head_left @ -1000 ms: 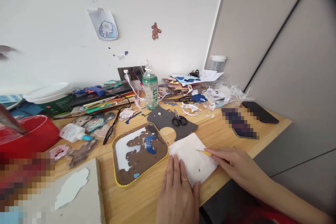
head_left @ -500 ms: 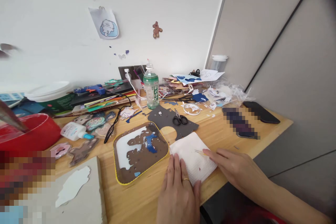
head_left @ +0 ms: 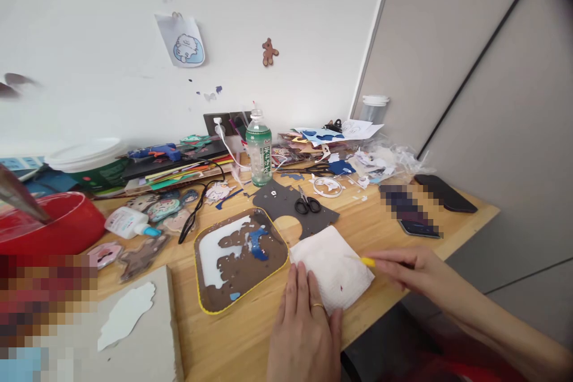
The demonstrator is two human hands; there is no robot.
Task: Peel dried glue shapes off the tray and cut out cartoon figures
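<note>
A folded white tissue (head_left: 333,262) with a small dark red mark lies near the table's front edge. My left hand (head_left: 304,328) lies flat, its straight fingers on the tissue's left edge, and a ring shows on one finger. At the tissue's right edge, my right hand (head_left: 407,268) is closed around a slim yellow-handled tool (head_left: 369,262). The tool's tip points left over the tissue but is too faint to make out. Left of the tissue sits a brown tray (head_left: 239,267) with a yellow rim, smeared with white and blue.
Black-handled scissors (head_left: 307,203) rest on dark grey card (head_left: 277,194) behind the tissue. A green-labelled bottle (head_left: 258,152) stands farther back. Phones (head_left: 418,228) lie at right. A glue bottle (head_left: 129,222), red bowl (head_left: 85,221) and board with a white cutout (head_left: 128,313) occupy the left.
My right hand has moved right with the yellow-handled tool, from over the tissue to its right edge. More yellow handle shows. My left hand stays on the tissue.
</note>
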